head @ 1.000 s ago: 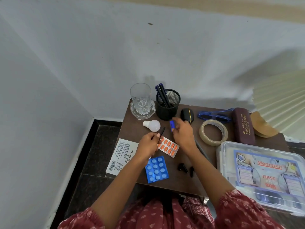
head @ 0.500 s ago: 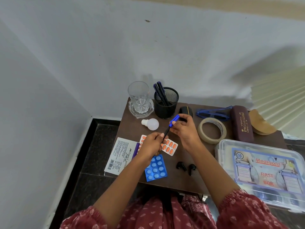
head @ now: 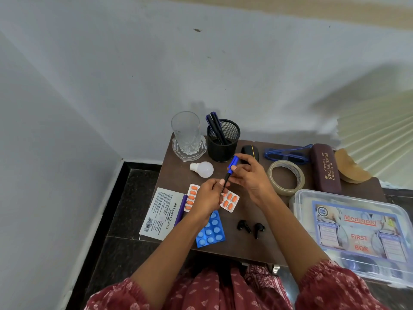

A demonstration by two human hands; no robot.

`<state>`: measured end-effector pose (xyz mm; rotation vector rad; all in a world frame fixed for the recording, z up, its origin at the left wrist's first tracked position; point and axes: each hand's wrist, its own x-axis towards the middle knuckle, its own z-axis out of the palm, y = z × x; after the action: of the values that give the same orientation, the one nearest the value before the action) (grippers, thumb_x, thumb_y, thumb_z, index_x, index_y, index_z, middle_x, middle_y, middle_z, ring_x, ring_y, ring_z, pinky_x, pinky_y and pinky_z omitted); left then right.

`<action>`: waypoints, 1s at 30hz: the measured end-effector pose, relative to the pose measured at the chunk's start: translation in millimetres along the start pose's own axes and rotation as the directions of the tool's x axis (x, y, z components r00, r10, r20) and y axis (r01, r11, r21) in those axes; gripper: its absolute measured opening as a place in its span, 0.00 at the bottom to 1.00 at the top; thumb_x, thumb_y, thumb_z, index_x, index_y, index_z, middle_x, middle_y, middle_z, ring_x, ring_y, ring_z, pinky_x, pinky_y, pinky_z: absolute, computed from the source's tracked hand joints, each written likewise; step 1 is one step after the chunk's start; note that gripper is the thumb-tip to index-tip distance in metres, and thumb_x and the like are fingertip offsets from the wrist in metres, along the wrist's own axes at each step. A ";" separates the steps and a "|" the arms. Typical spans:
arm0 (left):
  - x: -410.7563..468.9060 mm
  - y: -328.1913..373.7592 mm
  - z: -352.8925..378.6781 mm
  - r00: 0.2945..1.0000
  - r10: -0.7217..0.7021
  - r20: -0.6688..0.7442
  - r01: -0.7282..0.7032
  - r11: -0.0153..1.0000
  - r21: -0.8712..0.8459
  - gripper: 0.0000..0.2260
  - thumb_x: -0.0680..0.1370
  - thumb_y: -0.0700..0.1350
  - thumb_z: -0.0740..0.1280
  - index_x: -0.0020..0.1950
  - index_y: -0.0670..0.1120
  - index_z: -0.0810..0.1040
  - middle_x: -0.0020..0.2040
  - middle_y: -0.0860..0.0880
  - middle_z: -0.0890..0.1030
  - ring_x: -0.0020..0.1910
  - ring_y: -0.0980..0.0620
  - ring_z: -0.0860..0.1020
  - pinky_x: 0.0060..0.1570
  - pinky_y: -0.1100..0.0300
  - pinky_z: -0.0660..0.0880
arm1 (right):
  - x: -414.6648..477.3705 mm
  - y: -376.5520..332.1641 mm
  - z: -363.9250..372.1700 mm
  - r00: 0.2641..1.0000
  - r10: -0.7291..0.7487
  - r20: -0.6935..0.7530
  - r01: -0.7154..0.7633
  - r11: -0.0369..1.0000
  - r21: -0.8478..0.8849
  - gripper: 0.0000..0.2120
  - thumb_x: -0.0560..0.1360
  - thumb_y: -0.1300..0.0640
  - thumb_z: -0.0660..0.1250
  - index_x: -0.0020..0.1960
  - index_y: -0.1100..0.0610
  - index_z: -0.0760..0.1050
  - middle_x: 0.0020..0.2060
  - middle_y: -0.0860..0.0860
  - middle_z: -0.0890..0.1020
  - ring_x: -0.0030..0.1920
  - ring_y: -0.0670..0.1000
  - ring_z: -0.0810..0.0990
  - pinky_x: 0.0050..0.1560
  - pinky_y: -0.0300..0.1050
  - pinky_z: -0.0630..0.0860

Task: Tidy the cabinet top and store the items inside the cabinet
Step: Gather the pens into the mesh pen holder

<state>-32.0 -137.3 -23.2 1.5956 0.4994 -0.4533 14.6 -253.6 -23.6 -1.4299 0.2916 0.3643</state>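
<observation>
Holding: the left hand (head: 207, 198) pinches the black barrel of a pen (head: 226, 181) near its lower end, fingers curled round it; the right hand (head: 250, 175) pinches the blue cap (head: 232, 164) at the pen's upper end between thumb and fingertips
Pen: lifted off the cabinet top (head: 245, 247), slanted between the two hands, cap end pointing away from the person; whether the cap is fully seated cannot be told
Beneath the left hand: orange tablet strip (head: 230, 201), its middle hidden by the hand; a blue tablet strip (head: 211, 231) lies partly under the left wrist
Left of the left hand: Faber-Castell stamp pad box (head: 161, 211), lying flat
Beyond the left hand: white bulb (head: 202, 169) on its side; further off, a glass tumbler (head: 186, 130) standing in a glass dish (head: 190, 152)
Beyond the right hand: black mesh pen holder (head: 222, 148) with dark pens in it, just past the cap; a black rounded case (head: 250, 150) partly hidden behind the right fingers
Right of the right hand: tape roll (head: 286, 177) lying flat, near; past it blue-framed glasses (head: 288, 154), a maroon spectacle case (head: 325, 167) and a tan curved piece (head: 350, 167)
Between the forearms: two black earbuds (head: 243, 226), apart from each other
Right of the right forearm: clear first aid box (head: 357, 229), lid on
</observation>
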 end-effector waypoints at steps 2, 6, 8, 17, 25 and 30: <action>1.1 -0.5 1.0 1.000 0.001 0.007 -0.001 1.000 -0.007 0.11 0.82 0.45 0.55 0.54 0.42 0.75 0.36 0.51 0.74 0.30 0.57 0.66 0.27 0.67 0.62 | 0.4 0.5 -0.4 1.000 -0.011 -0.009 0.011 1.000 -0.014 0.16 0.75 0.69 0.62 0.61 0.58 0.70 0.41 0.52 0.79 0.43 0.49 0.81 0.42 0.40 0.81; 2.7 0.4 2.1 1.000 0.003 -0.001 -0.003 0.999 -0.041 0.09 0.81 0.46 0.56 0.49 0.44 0.73 0.35 0.50 0.73 0.29 0.57 0.67 0.26 0.68 0.63 | -2.2 2.5 2.6 0.998 -0.017 0.056 0.020 0.998 -0.064 0.17 0.73 0.69 0.66 0.61 0.61 0.71 0.39 0.53 0.80 0.38 0.49 0.81 0.39 0.35 0.80; 4.3 -0.1 2.0 1.000 -0.009 -0.009 0.009 0.998 -0.059 0.09 0.81 0.47 0.56 0.46 0.45 0.72 0.35 0.50 0.73 0.30 0.57 0.67 0.26 0.68 0.64 | -4.5 5.5 6.0 0.998 -0.023 0.059 0.029 0.995 -0.100 0.17 0.72 0.68 0.67 0.60 0.61 0.72 0.40 0.53 0.80 0.40 0.49 0.81 0.40 0.34 0.79; 4.3 -5.8 5.5 0.995 -0.027 -0.095 0.008 0.982 -0.190 0.08 0.81 0.45 0.58 0.43 0.47 0.70 0.35 0.49 0.74 0.28 0.56 0.67 0.24 0.67 0.62 | -4.6 11.2 16.5 0.999 -0.034 -0.040 0.027 0.985 -0.170 0.15 0.74 0.68 0.64 0.60 0.62 0.75 0.48 0.54 0.80 0.50 0.52 0.79 0.50 0.42 0.78; 6.7 -5.1 11.0 0.987 -0.052 -0.149 0.023 0.981 -0.190 0.07 0.80 0.46 0.59 0.48 0.44 0.72 0.36 0.49 0.76 0.30 0.56 0.70 0.27 0.65 0.66 | -3.1 9.6 17.8 0.994 -0.039 -0.100 0.019 0.982 -0.189 0.13 0.76 0.67 0.62 0.60 0.63 0.76 0.54 0.59 0.81 0.49 0.52 0.80 0.53 0.47 0.79; 9.1 -6.3 15.4 0.981 -0.066 -0.180 0.023 0.973 -0.230 0.07 0.80 0.46 0.59 0.43 0.48 0.72 0.37 0.48 0.77 0.33 0.54 0.73 0.43 0.54 0.75 | -5.1 11.4 20.7 0.989 -0.054 -0.138 0.016 0.965 -0.260 0.13 0.77 0.65 0.61 0.59 0.60 0.77 0.54 0.56 0.81 0.48 0.50 0.80 0.51 0.46 0.79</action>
<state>-28.0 -151.7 -34.8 1.4143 0.7062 -0.2698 4.9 -232.2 -29.3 -1.7204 0.3445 0.2777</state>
